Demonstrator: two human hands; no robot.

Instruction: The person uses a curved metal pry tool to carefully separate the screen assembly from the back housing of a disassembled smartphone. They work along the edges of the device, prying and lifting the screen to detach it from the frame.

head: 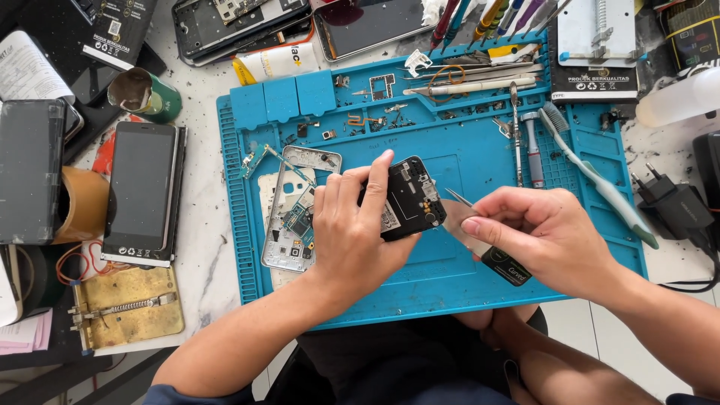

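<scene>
While the left hand [352, 229] grips a black phone board [405, 196] tilted above the blue mat [450, 270], steadying it, the right hand [540, 236] pinches tweezers [469, 217] with tips at its edge; a stripped phone frame [296, 214] lies alongside on the counter [202, 225].

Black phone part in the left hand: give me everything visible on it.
The black phone part is a flat, rounded-corner piece, seemingly plastic, with small metal and connector bits along its right edge and a pale sticker low on the left. It is tilted, held above the blue mat by the left hand, fingers over its left side. The tweezers in the right hand point at its right edge.
</scene>
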